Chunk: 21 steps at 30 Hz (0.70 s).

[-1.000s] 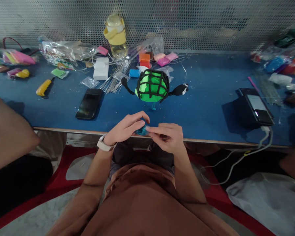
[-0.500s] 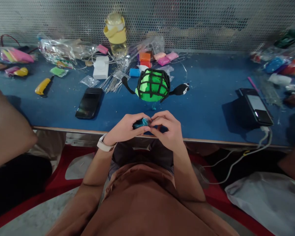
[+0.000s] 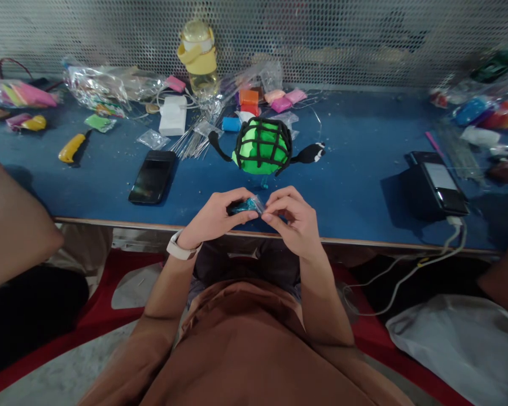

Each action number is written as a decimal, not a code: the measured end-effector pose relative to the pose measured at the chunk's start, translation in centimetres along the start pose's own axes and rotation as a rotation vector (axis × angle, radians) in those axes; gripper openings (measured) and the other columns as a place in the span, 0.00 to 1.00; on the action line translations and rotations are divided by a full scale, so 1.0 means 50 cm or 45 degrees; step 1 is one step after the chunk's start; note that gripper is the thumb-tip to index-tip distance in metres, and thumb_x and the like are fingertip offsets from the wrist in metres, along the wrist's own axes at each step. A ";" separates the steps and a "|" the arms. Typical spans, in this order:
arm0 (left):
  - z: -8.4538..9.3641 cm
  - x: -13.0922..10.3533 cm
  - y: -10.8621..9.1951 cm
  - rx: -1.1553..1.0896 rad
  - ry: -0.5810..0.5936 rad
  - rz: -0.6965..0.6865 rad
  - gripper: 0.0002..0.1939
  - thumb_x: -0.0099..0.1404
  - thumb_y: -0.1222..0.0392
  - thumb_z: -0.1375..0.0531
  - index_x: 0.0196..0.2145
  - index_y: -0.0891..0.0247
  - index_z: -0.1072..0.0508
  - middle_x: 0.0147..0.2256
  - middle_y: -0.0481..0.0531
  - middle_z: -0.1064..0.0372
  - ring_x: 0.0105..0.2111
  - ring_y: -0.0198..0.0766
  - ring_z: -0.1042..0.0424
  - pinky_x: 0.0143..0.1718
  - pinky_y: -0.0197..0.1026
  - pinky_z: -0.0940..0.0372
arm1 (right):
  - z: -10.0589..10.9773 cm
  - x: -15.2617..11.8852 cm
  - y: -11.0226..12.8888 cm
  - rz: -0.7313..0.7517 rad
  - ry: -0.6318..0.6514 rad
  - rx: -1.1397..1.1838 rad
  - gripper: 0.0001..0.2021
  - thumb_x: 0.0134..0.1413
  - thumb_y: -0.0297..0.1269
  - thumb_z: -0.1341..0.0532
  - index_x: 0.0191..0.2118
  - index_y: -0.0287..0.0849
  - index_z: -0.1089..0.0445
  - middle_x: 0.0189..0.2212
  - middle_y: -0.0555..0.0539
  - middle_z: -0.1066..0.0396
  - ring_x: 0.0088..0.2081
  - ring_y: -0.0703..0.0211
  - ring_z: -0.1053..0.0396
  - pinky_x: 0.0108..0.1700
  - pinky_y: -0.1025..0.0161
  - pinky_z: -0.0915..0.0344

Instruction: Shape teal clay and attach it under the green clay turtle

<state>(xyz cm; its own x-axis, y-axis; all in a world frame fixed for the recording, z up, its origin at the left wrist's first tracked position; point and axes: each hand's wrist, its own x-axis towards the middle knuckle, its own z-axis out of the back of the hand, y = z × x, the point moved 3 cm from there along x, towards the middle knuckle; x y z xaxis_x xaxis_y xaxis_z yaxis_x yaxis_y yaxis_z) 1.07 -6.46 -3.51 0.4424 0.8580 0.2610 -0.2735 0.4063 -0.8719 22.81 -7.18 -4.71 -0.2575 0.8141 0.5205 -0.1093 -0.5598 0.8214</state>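
Between the thumb and fingers of my left hand (image 3: 220,217) is a small clear plastic packet (image 3: 246,205) with teal-blue, clay-like stuff inside. My right hand (image 3: 294,219) pinches the packet's clear end with thumb and fingertips. Both hands are above the front edge of the blue table (image 3: 347,197). Just beyond them stands a green, dome-shaped model (image 3: 263,145) wrapped in a black grid, with a black limb out to either side; the right one ends in black and white. A little teal piece (image 3: 265,181) shows below the model.
Left of my hands lie a black phone (image 3: 152,176) and a yellow cutter (image 3: 71,148). Behind are thin wires (image 3: 192,145), a yellow-lidded bottle (image 3: 198,59) and coloured clay packs (image 3: 249,101). A dark device with a cable (image 3: 438,183) stands right. Other people's arms (image 3: 17,220) flank the table.
My right hand has moved slightly right, away from my left. More of the packet's clear end now shows between them. The model and other table items look unmoved.
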 end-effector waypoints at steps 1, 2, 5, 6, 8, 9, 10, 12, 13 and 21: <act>-0.001 0.000 0.000 -0.019 0.005 0.009 0.20 0.78 0.39 0.30 0.46 0.60 0.19 0.38 0.50 0.20 0.32 0.36 0.22 0.36 0.37 0.30 | 0.000 -0.001 -0.001 -0.006 0.002 0.002 0.13 0.73 0.51 0.26 0.39 0.49 0.19 0.44 0.46 0.23 0.40 0.56 0.25 0.37 0.59 0.21; -0.002 0.000 -0.001 -0.030 0.008 0.011 0.20 0.79 0.38 0.31 0.47 0.60 0.20 0.39 0.50 0.20 0.32 0.35 0.22 0.36 0.37 0.30 | -0.001 -0.002 -0.003 -0.013 0.004 0.009 0.13 0.73 0.51 0.26 0.39 0.49 0.19 0.44 0.45 0.24 0.40 0.56 0.25 0.37 0.59 0.21; -0.003 -0.002 -0.003 -0.025 0.019 0.014 0.22 0.81 0.37 0.34 0.49 0.60 0.20 0.39 0.51 0.19 0.31 0.35 0.20 0.33 0.36 0.31 | 0.000 -0.005 -0.011 -0.023 -0.009 0.071 0.10 0.74 0.48 0.27 0.42 0.49 0.18 0.46 0.45 0.24 0.40 0.57 0.24 0.37 0.59 0.20; -0.003 -0.003 -0.002 -0.011 0.024 0.016 0.23 0.82 0.36 0.35 0.49 0.61 0.20 0.37 0.51 0.19 0.30 0.35 0.20 0.31 0.35 0.32 | 0.002 -0.006 -0.013 -0.016 -0.024 0.092 0.09 0.74 0.46 0.27 0.42 0.49 0.18 0.47 0.45 0.24 0.40 0.57 0.23 0.37 0.59 0.20; -0.002 -0.004 -0.002 0.029 0.023 0.015 0.25 0.83 0.35 0.38 0.48 0.62 0.20 0.32 0.49 0.21 0.27 0.34 0.22 0.29 0.35 0.35 | 0.004 -0.007 -0.015 0.018 -0.053 0.111 0.07 0.72 0.43 0.25 0.42 0.49 0.18 0.47 0.45 0.23 0.42 0.56 0.22 0.38 0.59 0.20; -0.001 -0.004 -0.002 0.045 0.022 0.014 0.26 0.84 0.34 0.38 0.47 0.62 0.19 0.30 0.48 0.22 0.26 0.34 0.23 0.29 0.35 0.36 | 0.005 -0.008 -0.014 0.040 -0.057 0.108 0.06 0.72 0.42 0.25 0.42 0.50 0.18 0.48 0.45 0.23 0.42 0.56 0.22 0.39 0.60 0.20; 0.000 -0.003 -0.001 0.053 0.022 0.014 0.26 0.84 0.34 0.39 0.47 0.63 0.19 0.28 0.47 0.23 0.25 0.33 0.25 0.29 0.35 0.36 | 0.004 -0.008 -0.012 0.062 -0.052 0.099 0.05 0.72 0.41 0.25 0.42 0.50 0.17 0.48 0.45 0.22 0.43 0.56 0.21 0.39 0.60 0.19; 0.002 -0.003 -0.001 0.045 0.021 0.024 0.27 0.84 0.34 0.39 0.48 0.63 0.19 0.26 0.46 0.25 0.24 0.33 0.27 0.29 0.35 0.37 | 0.001 -0.009 -0.006 0.092 -0.029 0.073 0.03 0.71 0.40 0.25 0.45 0.50 0.17 0.48 0.45 0.21 0.45 0.56 0.21 0.40 0.60 0.19; 0.004 -0.003 -0.002 0.037 0.016 0.031 0.27 0.84 0.33 0.39 0.48 0.63 0.19 0.25 0.46 0.26 0.23 0.33 0.28 0.29 0.35 0.37 | -0.001 -0.010 -0.004 0.098 -0.024 0.054 0.03 0.71 0.40 0.25 0.46 0.50 0.16 0.49 0.44 0.20 0.45 0.55 0.21 0.39 0.59 0.19; 0.007 -0.001 -0.006 0.011 -0.031 0.015 0.25 0.84 0.35 0.39 0.43 0.61 0.21 0.24 0.45 0.28 0.23 0.33 0.29 0.29 0.35 0.36 | -0.009 -0.013 0.004 0.088 -0.058 -0.040 0.09 0.72 0.41 0.26 0.54 0.53 0.16 0.51 0.44 0.18 0.44 0.53 0.20 0.38 0.56 0.16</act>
<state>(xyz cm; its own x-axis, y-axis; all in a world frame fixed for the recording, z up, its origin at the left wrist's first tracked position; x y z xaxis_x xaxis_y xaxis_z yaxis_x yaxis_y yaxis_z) 0.83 -6.49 -3.13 0.4179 0.8702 0.2608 -0.2860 0.3986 -0.8714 22.53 -7.91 -4.98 -0.2215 0.7790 0.5866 -0.1227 -0.6191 0.7757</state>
